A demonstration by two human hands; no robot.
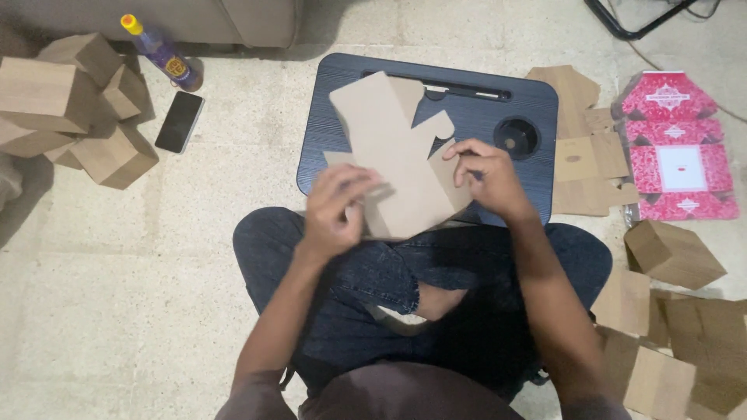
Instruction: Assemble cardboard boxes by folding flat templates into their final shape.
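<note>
At far left, folded boxes (70,109), a glue bottle (159,53) and a phone (179,121) lie on the floor. Centre: the left hand (336,208) pinches the lower-left flap of a flat card blank (397,159), fingers closed on it; the right hand (484,177) grips its right edge, fingers curled around it. The blank hangs over the dark worktop (537,167). Likely risks: a crooked crease from uneven pull, or a torn flap. Printed red blanks (675,148) lie at right.

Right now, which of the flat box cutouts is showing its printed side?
The red patterned cutout on the floor at far right. The one held by both hands and the stack beside the tray show plain brown.
</note>
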